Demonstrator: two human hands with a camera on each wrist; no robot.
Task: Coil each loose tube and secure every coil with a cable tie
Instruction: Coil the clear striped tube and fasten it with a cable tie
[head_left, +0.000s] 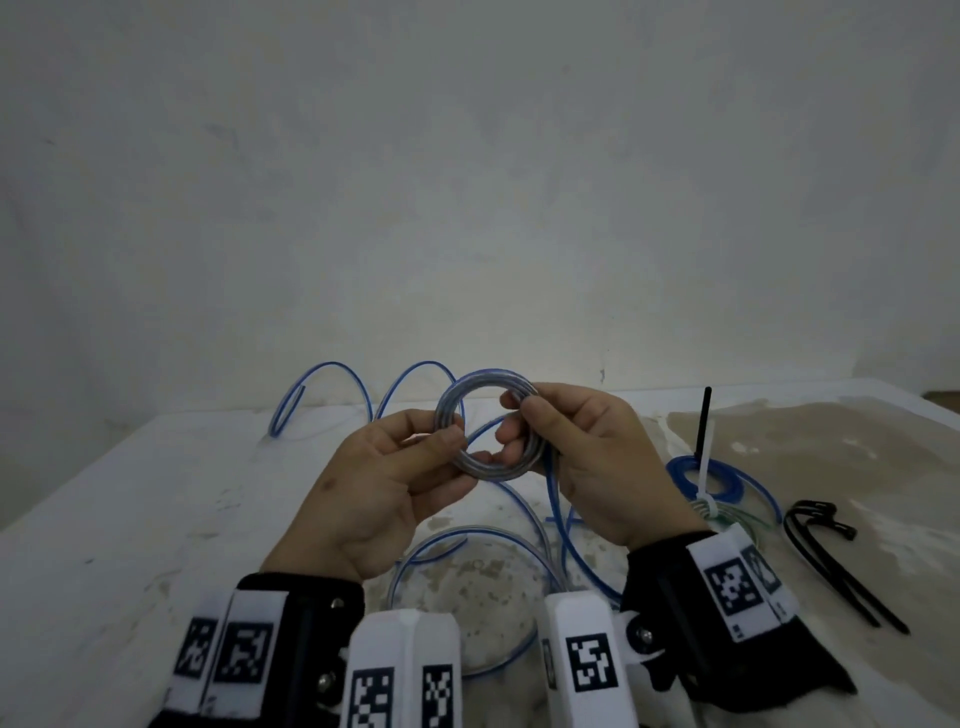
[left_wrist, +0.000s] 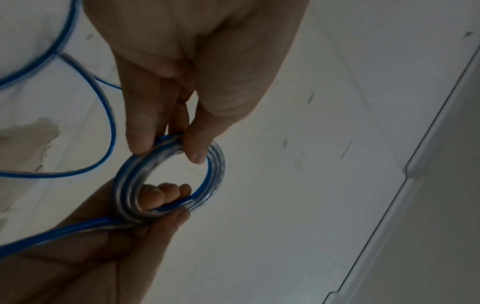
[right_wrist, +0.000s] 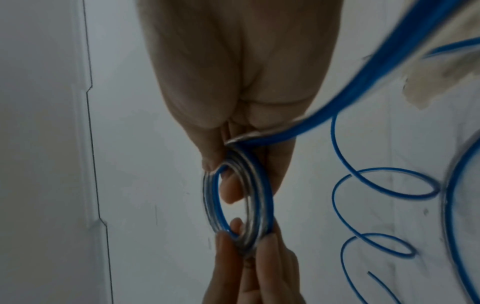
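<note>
A small coil (head_left: 485, 378) of clear tube with a blue stripe is held up over the table between both hands. My left hand (head_left: 457, 446) pinches its left side between thumb and fingers. My right hand (head_left: 522, 421) pinches its right side, with fingers curled through the ring. The left wrist view shows the coil (left_wrist: 217, 164) under my left hand (left_wrist: 167, 148). In the right wrist view the coil (right_wrist: 261, 195) hangs below my right hand (right_wrist: 223, 179). The uncoiled length of tube (head_left: 556, 499) runs from the coil down to wide loops (head_left: 415, 551) on the table.
At the right lies a blue coil (head_left: 727, 480) bound with a white cable tie (head_left: 705, 467); a black tie (head_left: 706, 415) stands up by it. Loose black cable ties (head_left: 831, 561) lie further right. Blue tube loops (head_left: 332, 366) arch at the back. The white table (head_left: 156, 493) has a brown stain.
</note>
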